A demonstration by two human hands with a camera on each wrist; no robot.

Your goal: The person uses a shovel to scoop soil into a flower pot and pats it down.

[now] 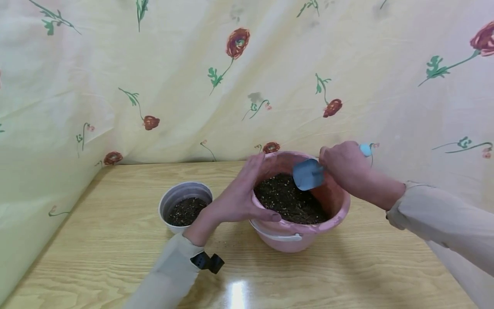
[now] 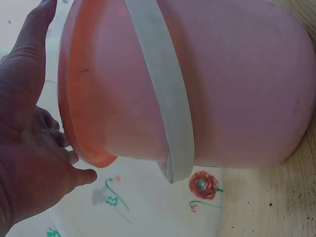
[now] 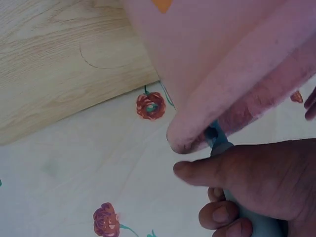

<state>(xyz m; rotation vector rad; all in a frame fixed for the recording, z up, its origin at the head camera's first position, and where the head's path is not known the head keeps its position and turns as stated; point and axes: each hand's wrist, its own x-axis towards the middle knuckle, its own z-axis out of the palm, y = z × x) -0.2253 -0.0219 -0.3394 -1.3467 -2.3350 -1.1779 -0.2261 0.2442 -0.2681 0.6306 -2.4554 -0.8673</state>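
My right hand (image 1: 345, 165) grips the pale blue handle (image 3: 259, 224) of a small hand trowel. The trowel's blue-grey blade (image 1: 308, 174) is tilted over the dark soil (image 1: 287, 199) inside a pink bucket (image 1: 287, 242). On the bucket's left side my left hand (image 1: 241, 195) rests against the rim, thumb along the front edge and fingers spread toward the back. The left wrist view shows that hand (image 2: 29, 148) beside the rim, its fingers fairly straight. In the right wrist view, the bucket's rim hides the blade.
A white plastic pot (image 1: 166, 214) partly filled with soil stands left of the bucket, behind my left forearm. The bucket's white handle (image 1: 275, 236) hangs down at its front. A flowered cloth (image 1: 185, 86) rises behind the wooden table (image 1: 96, 240), which has a few soil crumbs on it.
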